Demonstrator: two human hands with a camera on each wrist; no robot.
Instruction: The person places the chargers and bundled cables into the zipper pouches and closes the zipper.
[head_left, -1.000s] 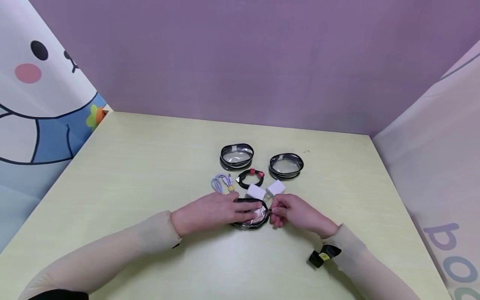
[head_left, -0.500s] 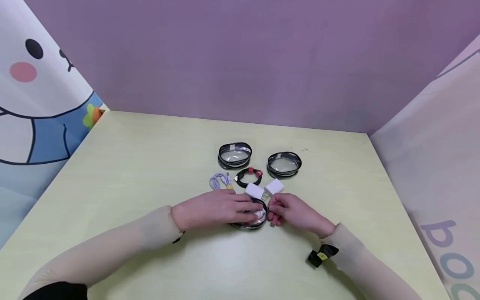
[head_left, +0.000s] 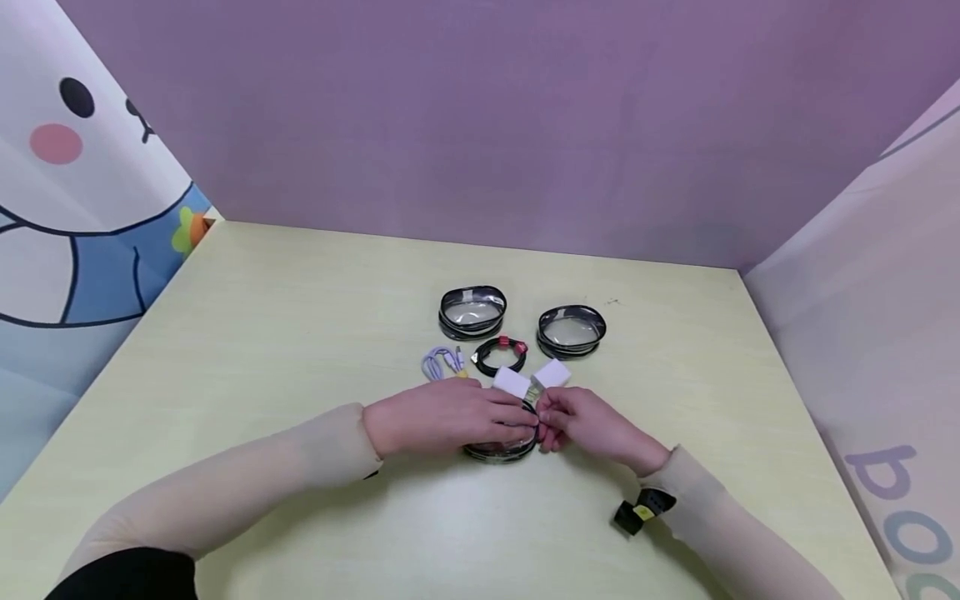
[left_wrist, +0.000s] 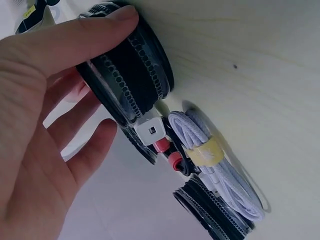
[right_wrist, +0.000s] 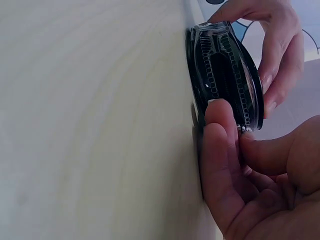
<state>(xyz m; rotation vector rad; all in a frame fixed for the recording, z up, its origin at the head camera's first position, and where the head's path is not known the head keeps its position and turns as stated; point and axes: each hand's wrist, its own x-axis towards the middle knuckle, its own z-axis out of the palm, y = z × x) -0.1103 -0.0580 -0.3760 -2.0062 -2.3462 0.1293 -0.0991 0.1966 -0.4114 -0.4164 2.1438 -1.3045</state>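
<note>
A round, clear zip pouch with black trim (head_left: 501,456) lies on the table between both hands. My left hand (head_left: 450,418) grips it from the left, its thumb on the side wall and its fingers reaching across the top, which hides most of the inside. At the right side of the pouch, my right hand (head_left: 588,423) pinches the small zipper pull (right_wrist: 243,128) between thumb and fingers. The zipper teeth and black tape of the pouch (right_wrist: 222,75) run round its wall in the right wrist view.
Beyond the hands lie two white charger plugs (head_left: 512,382), a black cable with red ties (head_left: 482,362) and a lilac cable with a yellow tie (left_wrist: 215,160). Two similar round pouches (head_left: 471,334) stand farther back. A purple wall (head_left: 480,125) closes off the table's far edge.
My left hand has shifted a little rightward over the pouch, covering more of its top and the white contents seen earlier. My right hand has stayed nearly in place at the zipper.
</note>
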